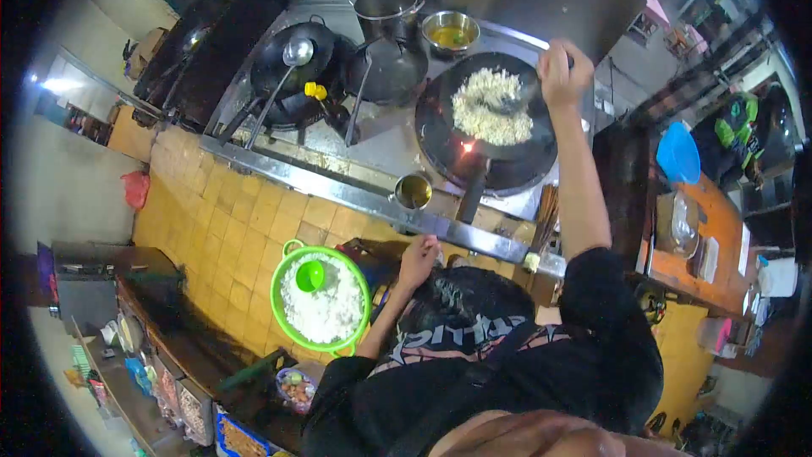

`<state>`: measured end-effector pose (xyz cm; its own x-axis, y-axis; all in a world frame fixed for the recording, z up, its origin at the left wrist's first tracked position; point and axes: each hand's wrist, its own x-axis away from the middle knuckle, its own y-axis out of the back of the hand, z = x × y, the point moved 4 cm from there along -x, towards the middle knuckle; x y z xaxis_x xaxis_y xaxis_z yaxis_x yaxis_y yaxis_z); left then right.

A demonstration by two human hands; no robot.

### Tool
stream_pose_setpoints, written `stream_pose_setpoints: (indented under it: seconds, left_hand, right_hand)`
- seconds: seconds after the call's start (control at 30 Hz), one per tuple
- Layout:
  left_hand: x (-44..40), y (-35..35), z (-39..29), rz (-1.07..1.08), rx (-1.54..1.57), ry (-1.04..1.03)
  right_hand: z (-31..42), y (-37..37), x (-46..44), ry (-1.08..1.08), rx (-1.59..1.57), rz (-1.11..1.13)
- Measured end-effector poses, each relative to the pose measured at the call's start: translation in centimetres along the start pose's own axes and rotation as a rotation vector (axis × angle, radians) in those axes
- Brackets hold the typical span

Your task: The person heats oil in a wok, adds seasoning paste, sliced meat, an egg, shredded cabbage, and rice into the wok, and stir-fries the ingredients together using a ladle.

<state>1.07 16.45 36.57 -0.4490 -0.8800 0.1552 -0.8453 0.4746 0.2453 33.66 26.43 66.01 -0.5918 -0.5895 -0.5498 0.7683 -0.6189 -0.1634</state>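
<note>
My right hand [564, 78] is closed round the handle of a spatula [505, 105], raised at the right side of a large black wok [440, 152]. The spatula's head lies in the rice [495, 131] in the wok, partly covered by grains. Below the wok, toward me, its own handle [474, 190] points at the stove's front edge. My left hand [418, 261] hangs near that edge with curled fingers, and nothing shows in it. Close by stands a small metal cup [414, 192] of dark liquid. An orange flame glow [468, 148] shows at the wok.
Left on the stove are another wok [283, 59] with a ladle [298, 52], a dark pan [397, 72] and a tall pot [385, 4]. A metal bowl [450, 32] holds yellow liquid. Beside me sits a green basin [277, 288] of white rice with a green cup [310, 276].
</note>
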Motion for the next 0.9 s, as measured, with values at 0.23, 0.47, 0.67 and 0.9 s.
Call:
stream_pose_setpoints:
  seconds: [0.23, 0.47, 0.67, 0.9]
  left_hand:
    - [-0.2, -0.4, 0.5, 0.029, -0.126, -0.013]
    - [-1.9, -1.7, -0.4, 0.127, -0.039, 0.025]
    - [-3.6, -3.6, 0.6, 0.21, -0.016, -0.048]
    - [-3.8, -3.1, 0.2, 0.269, -0.151, -0.086]
  right_hand:
    - [-1.9, 0.7, 0.7, 0.177, 0.383, 0.075]
    - [-2.1, 6.1, 6.6, -0.003, 0.808, 0.055]
    - [-8.4, 11.6, 20.7, -1.35, -0.24, -0.152]
    - [-6.9, 15.0, 22.9, -0.309, 1.405, 0.288]
